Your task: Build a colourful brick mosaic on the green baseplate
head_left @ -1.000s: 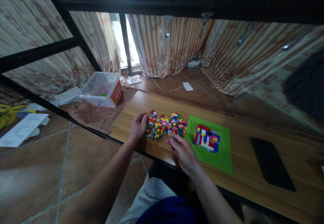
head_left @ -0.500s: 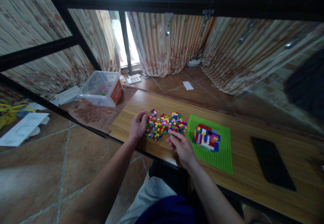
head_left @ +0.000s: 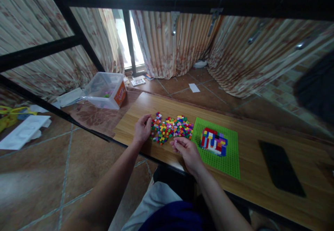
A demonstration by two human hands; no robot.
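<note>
A loose pile of small toy bricks in many colours lies on the wooden table. At the pile's left edge rests my left hand, its fingers curled in towards the thumb; whatever they may hold is hidden. My right hand is over the pile's near right edge, thumb and fingers closed in a pinch. What is between those fingertips is too small to name. Just right of that hand lies a green baseplate, bearing a flat multicoloured brick build with red and white stripes and blue parts.
Farther right on the table lies a dark flat slab. A clear plastic bin with an orange label stands on the floor beyond the left end. A black metal frame crosses in front of striped curtains.
A green bit visible at my right fingertips no longer shows there, and those fingers have shifted slightly. My left hand, the pile and the brick build look nearly unchanged.
</note>
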